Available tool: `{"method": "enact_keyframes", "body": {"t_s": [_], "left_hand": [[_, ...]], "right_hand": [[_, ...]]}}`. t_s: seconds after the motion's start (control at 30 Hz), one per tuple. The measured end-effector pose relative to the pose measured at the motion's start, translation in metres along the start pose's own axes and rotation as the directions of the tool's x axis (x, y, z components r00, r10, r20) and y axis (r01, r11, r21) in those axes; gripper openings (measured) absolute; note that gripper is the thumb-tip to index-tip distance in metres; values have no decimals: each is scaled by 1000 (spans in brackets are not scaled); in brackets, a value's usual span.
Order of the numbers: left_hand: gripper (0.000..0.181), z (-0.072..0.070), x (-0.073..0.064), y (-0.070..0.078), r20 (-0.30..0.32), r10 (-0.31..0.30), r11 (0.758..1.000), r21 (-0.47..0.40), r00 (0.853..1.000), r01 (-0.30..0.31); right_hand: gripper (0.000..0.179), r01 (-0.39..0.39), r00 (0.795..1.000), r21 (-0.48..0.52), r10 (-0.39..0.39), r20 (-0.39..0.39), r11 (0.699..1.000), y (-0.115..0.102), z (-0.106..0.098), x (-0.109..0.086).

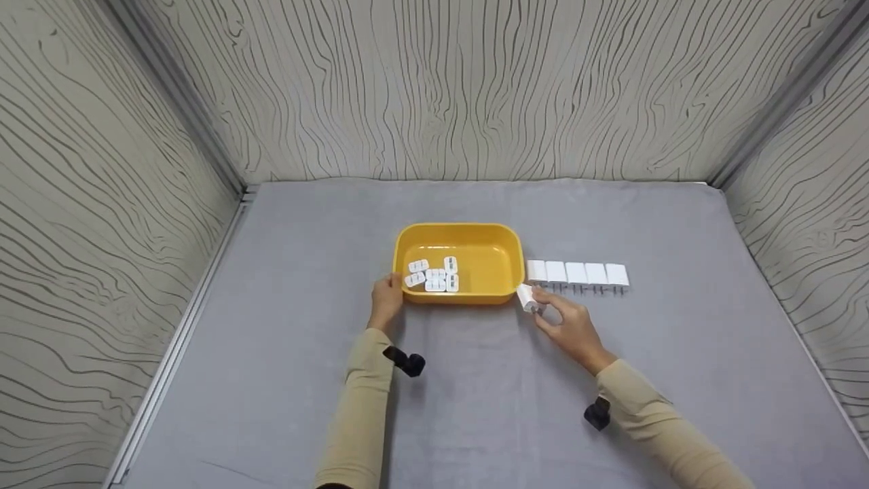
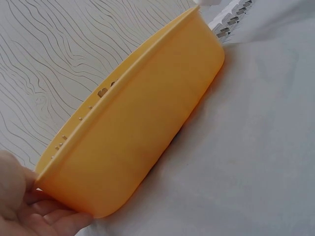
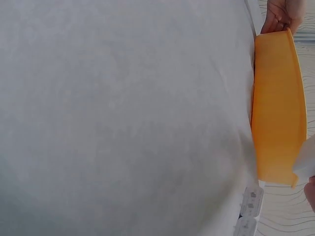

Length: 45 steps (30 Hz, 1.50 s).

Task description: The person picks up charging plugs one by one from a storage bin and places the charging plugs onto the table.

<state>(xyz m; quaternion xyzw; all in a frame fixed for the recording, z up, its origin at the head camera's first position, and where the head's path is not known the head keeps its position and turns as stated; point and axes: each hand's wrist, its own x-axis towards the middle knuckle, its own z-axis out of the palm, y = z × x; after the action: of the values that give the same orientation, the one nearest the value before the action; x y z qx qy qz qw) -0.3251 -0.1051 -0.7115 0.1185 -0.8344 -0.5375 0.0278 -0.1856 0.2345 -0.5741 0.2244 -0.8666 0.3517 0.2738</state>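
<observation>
A yellow plastic basin (image 1: pixel 489 297) sits on the grey cloth. My left hand (image 1: pixel 386 302) holds its front left corner; in the left wrist view the thumb is at the rim and the fingers (image 2: pixel 64 221) lie against the wall below. Pinched between the thumb and fingers of my right hand (image 1: pixel 574 331) is a white plug adapter (image 1: pixel 526 299), held by the basin's front right corner with its prong end toward me. Several white adapters (image 1: pixel 436 280) lie inside the basin's left half, prongs up. The right wrist view shows the held adapter (image 3: pixel 305 160) overlapping the rim.
To the right of the basin, several more white plug adapters (image 1: pixel 576 273) stand side by side in a row, prongs facing the front. Wood-grain patterned panels (image 1: pixel 434 88) enclose the table (image 1: pixel 305 224) at the back and both sides. A black wrist camera (image 1: pixel 406 361) sits on each sleeve.
</observation>
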Motion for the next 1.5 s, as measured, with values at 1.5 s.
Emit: {"method": "enact_keyframes", "body": {"t_s": [1.5], "left_hand": [[39, -40, -65, 93, 22, -26, 999, -21, 999, 26]], "right_hand": [[38, -168, 973, -176, 192, 127, 970, 33, 13, -7]]}}
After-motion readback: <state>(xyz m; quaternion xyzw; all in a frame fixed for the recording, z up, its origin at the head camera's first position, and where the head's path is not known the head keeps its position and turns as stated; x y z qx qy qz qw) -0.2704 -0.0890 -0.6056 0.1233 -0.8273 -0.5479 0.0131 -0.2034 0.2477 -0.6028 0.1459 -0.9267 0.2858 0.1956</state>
